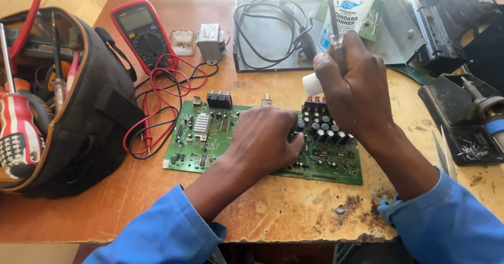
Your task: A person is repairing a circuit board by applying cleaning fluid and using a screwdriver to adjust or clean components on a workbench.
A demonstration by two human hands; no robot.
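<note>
Indoors, surface: worn orange-brown wooden desk (294,216) by a bright window.
Left hand (265,138): grip curled, fingertips pressing green printed circuit board (205,138).
Right hand (354,83): raised, grip clenched around thin metal-shafted tool (334,17).

I saw both forearms, in blue sleeves pushed back from the wrists, reach forward from the lower edge of the view, the left from the lower left and the right from the lower right. The left hand (265,138) lay palm down, its knuckles raised and its fingers curled under at the tips. The right hand (352,83) was held higher, back toward me, its fingers closed in a fist-like grip with the wrist bent slightly upward.
</note>
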